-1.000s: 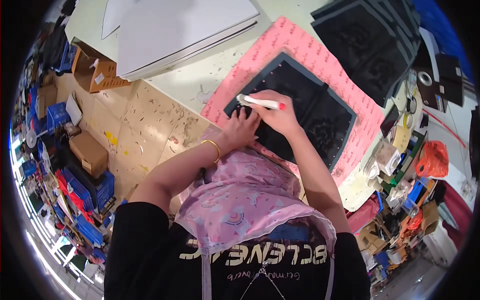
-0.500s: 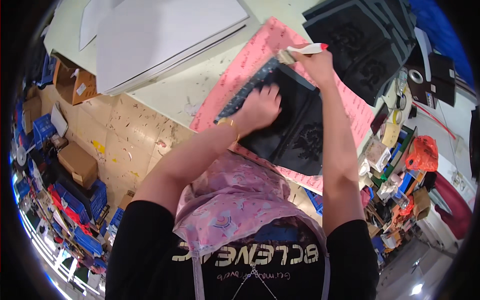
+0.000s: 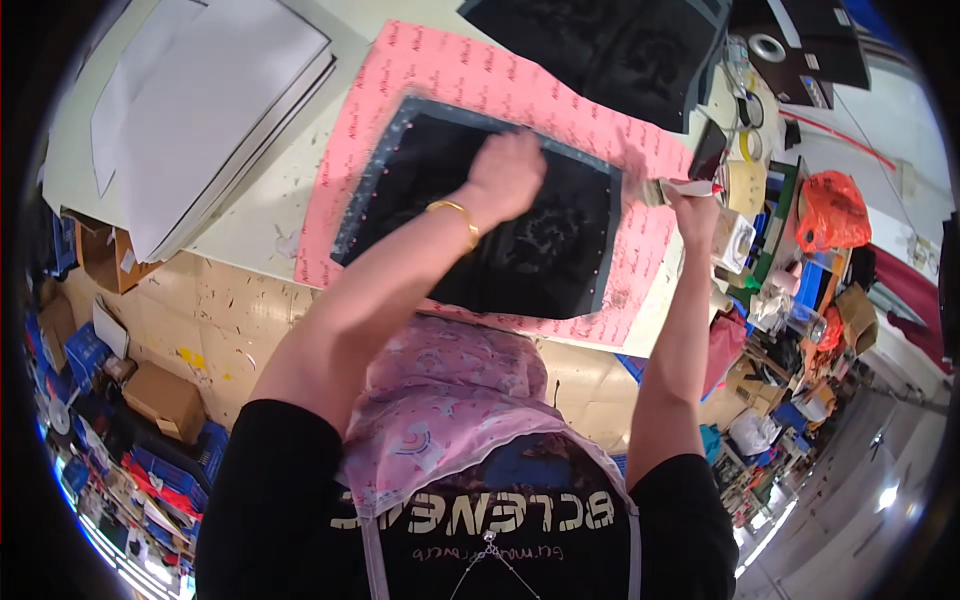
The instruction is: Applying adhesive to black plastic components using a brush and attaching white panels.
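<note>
A dark, roughly rectangular panel (image 3: 440, 265), like leather or coated fabric, lies on a pink printed sheet (image 3: 345, 140). It has a greyish border and a faint raised pattern at its middle. Above the panel's upper middle is my left hand (image 3: 508, 175), with a gold bangle at the wrist; its fingers are smeared by motion, and whether it touches the panel is unclear. My right hand (image 3: 696, 212) grips a flat brush (image 3: 685, 190) with a white, red-tipped handle. The bristles are over the pink sheet, just beyond the panel's right edge.
Large white sheets (image 3: 215, 110) are stacked at the table's left. More dark panels (image 3: 610, 45) lie at the far side. Tape rolls (image 3: 750, 145), a dark box (image 3: 805, 50) and an orange plastic bag (image 3: 834, 210) stand to the right. A cardboard box (image 3: 165, 400) sits on the floor at left.
The brush in my right hand has moved from the panel's upper border to beyond its right edge. My left hand has lost its spread-finger look and is blurred. The view has shifted and turned.
</note>
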The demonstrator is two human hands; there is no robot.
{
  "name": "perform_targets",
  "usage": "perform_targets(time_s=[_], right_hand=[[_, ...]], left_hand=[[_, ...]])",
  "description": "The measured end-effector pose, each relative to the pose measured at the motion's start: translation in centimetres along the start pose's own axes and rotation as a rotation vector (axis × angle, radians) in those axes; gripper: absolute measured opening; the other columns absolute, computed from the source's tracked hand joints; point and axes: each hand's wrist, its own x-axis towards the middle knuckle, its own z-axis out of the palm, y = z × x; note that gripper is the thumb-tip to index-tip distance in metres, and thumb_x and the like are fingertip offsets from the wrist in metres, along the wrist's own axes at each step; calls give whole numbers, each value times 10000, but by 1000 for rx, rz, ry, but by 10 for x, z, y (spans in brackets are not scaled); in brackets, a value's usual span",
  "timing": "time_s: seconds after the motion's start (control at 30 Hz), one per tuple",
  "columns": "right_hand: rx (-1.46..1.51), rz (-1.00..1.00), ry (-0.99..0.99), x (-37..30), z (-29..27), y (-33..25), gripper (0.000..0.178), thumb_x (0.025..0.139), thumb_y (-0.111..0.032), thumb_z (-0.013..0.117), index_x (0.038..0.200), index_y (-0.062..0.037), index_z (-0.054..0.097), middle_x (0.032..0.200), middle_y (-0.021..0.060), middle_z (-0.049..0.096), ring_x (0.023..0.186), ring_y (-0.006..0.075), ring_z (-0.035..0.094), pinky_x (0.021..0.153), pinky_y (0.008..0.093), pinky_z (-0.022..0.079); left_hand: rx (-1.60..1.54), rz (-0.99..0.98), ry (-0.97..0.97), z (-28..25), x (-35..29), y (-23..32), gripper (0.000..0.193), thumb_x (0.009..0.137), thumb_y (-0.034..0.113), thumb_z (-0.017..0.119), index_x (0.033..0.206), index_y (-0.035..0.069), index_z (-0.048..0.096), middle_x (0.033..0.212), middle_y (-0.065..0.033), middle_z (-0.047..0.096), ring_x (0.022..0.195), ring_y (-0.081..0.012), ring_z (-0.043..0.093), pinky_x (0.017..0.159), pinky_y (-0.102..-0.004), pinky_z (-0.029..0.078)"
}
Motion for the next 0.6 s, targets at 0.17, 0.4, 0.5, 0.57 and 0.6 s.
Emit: perform_targets(time_s=[0.17,0.4,0.5,0.57,0.6], right_hand=[[-82,38,124,-47,30,-13,255,828,-263,724,935,-34,758,802,92,734,656,239,647,629,328,502],[-67,170,-84,-227,18,29,198,829,-164,727,934,3,740,795,89,721,659,205,632,627,297,496],[13,260,-128,-254,3,18,186,847,-136,725,949,19,737,804,76,716,678,168,616,636,271,480],[211,245,-132,-246,6,-9,172,842,-95,716,981,4,735,850,88,713,693,180,625,637,269,485],[366,227,-116,-242,13,-30,184,830,-73,711,1002,-11,733,883,104,711,697,190,635,631,272,491]], left_hand=[[-175,322,-73,18,23,106,371,900,215,519,1251,214,638,1423,-162,433,1198,-354,465,933,-457,371],[-214,294,-116,25,18,85,401,878,253,572,1273,207,620,1472,-164,399,1252,-360,451,970,-475,364],[-281,273,-30,15,-2,40,363,844,244,633,1197,161,624,1428,-150,433,1233,-340,470,952,-429,400],[-254,231,-129,-19,-33,-12,328,804,219,688,1107,119,610,1391,-134,448,1217,-307,475,949,-383,423],[-230,209,-256,-34,-53,-34,321,788,207,709,1069,102,596,1377,-121,451,1206,-292,478,954,-363,431]])
